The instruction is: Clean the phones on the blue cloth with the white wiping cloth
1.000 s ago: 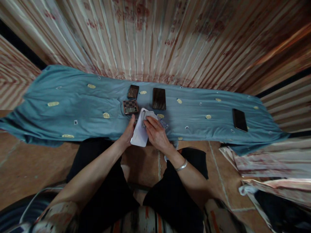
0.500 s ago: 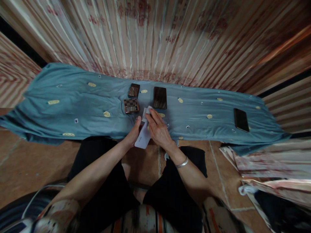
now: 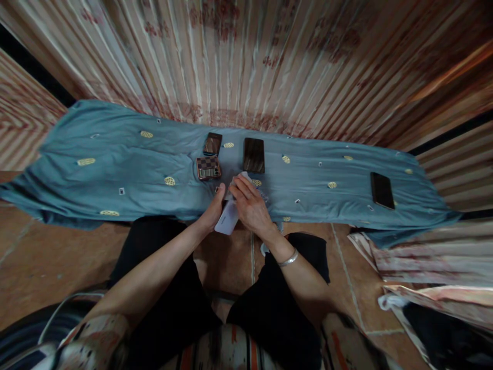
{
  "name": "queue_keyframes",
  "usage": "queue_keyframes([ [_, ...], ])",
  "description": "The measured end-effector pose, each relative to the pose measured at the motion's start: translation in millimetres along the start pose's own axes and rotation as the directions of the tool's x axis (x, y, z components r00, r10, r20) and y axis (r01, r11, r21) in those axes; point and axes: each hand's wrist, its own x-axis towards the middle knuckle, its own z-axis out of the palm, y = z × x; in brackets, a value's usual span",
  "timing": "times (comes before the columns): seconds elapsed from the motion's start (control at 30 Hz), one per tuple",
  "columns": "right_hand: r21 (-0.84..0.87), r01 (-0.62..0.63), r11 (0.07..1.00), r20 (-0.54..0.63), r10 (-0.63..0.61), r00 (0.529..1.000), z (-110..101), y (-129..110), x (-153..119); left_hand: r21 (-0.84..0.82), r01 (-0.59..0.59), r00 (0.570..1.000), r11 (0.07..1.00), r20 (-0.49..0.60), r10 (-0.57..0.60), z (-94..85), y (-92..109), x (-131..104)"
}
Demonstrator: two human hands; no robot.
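Note:
My left hand (image 3: 214,209) is closed around the side of a pale lilac phone (image 3: 227,220), its thumb along the edge. Small dark lettering shows on the phone's flat face, and the far end is covered by my other hand. Pressed over that end, my right hand (image 3: 249,205) has a crumpled white tissue (image 3: 243,176) under its fingers. Just beyond my left hand lies a folded phone with a brown checked case (image 3: 208,168). A small dark folded phone (image 3: 212,144) rests behind it.
A blue-green cloth (image 3: 308,180) with yellow pineapple prints covers the long, narrow table. On it lie a dark tablet-like device (image 3: 253,155) at the centre and another dark device (image 3: 382,190) far right. Pleated curtains (image 3: 246,61) hang behind. My knees sit beneath the front edge.
My right hand and the tissue have shifted slightly toward me along the phone, covering more of its face. My left hand keeps its hold; the devices on the cloth stay put.

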Motion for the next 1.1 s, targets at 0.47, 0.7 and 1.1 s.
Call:
queue_keyframes([
  [0.47,0.02,0.016,1.0,-0.003,-0.016,1.0,9.0,-4.9,-4.8,0.061,0.046,0.99,0.997,-0.136,-0.038,6.7,5.7,-6.1],
  [0.7,0.021,0.026,0.999,-0.002,-0.026,1.0,6.1,-4.1,-5.8,0.048,-0.043,0.992,0.998,-0.115,0.048,7.1,4.0,-4.1],
  [1.1,0.042,-0.108,0.993,0.0,0.108,0.994,12.8,10.8,-2.3,0.058,0.06,0.998,0.997,0.008,-0.06,-7.7,0.8,2.8],
])
